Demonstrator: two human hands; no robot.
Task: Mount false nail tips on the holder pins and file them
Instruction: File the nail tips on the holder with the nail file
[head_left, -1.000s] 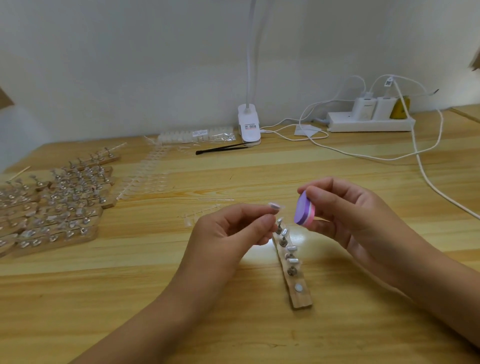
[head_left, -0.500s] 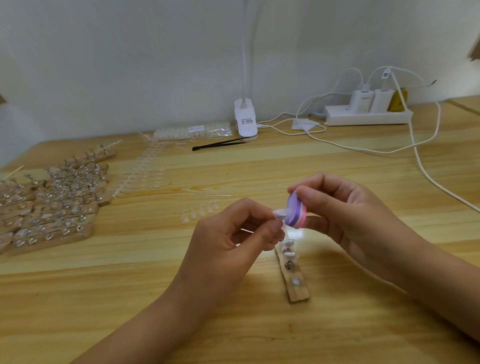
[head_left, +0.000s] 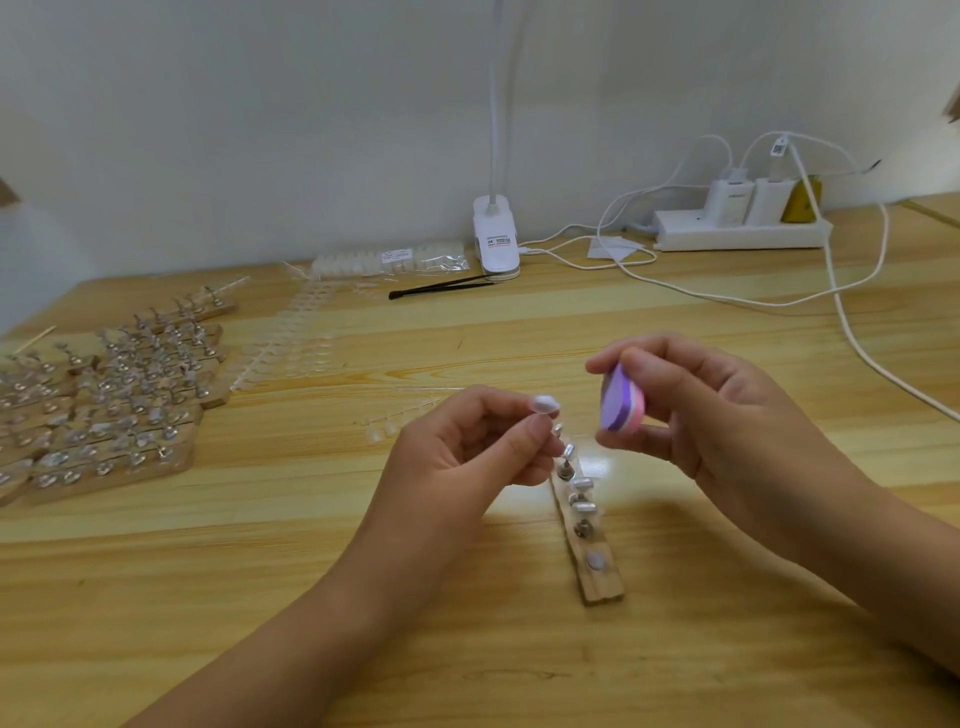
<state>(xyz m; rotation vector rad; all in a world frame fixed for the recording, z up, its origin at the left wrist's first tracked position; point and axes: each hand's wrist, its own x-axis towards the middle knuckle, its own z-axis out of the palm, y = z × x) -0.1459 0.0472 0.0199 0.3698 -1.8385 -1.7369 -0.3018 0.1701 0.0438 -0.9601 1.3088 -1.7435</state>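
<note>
My left hand (head_left: 467, 447) pinches a holder pin with a pale false nail tip (head_left: 544, 403) on its top, lifted above the table. My right hand (head_left: 701, 415) grips a small purple and pink file block (head_left: 621, 399) between thumb and fingers, a short gap to the right of the tip. Below both hands a wooden holder strip (head_left: 592, 540) lies on the wooden table (head_left: 467, 649), carrying several metal pins and one bare round magnet near its close end.
At the left lie several wooden strips (head_left: 114, 405) full of pins. Strips of clear nail tips (head_left: 291, 348), a bag of tips (head_left: 395, 260), black tweezers (head_left: 441, 287), a clip lamp (head_left: 496, 241) and a power strip (head_left: 743, 231) with white cables sit further back.
The file block touched the nail tip half a second ago; now my right hand has drawn it away to the right, leaving a gap. My left hand holds the pin in much the same place.
</note>
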